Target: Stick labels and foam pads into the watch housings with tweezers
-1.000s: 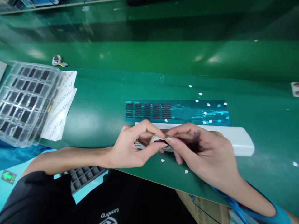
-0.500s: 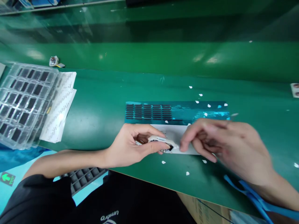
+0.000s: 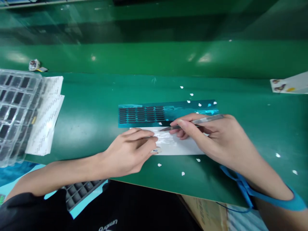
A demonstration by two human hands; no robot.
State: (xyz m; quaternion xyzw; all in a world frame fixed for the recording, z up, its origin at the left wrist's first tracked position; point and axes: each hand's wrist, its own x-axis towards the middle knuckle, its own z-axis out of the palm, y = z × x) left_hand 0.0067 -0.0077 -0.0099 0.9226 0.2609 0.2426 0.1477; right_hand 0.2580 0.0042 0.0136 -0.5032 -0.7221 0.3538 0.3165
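We see even overhead light, with soft glare patches on the glossy green table (image 3: pixel 96 106) and its raised back ledge. Faint shadows sit under our hands. Wide-angle distortion bends the edges; the clear tray (image 3: pixel 14 109) at left smears slightly.

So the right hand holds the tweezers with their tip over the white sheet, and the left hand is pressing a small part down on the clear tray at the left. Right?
Not quite. The head view shows the left hand pressing the small part on the white sheet, not on the clear tray. The right hand does hold the tweezers over that sheet.
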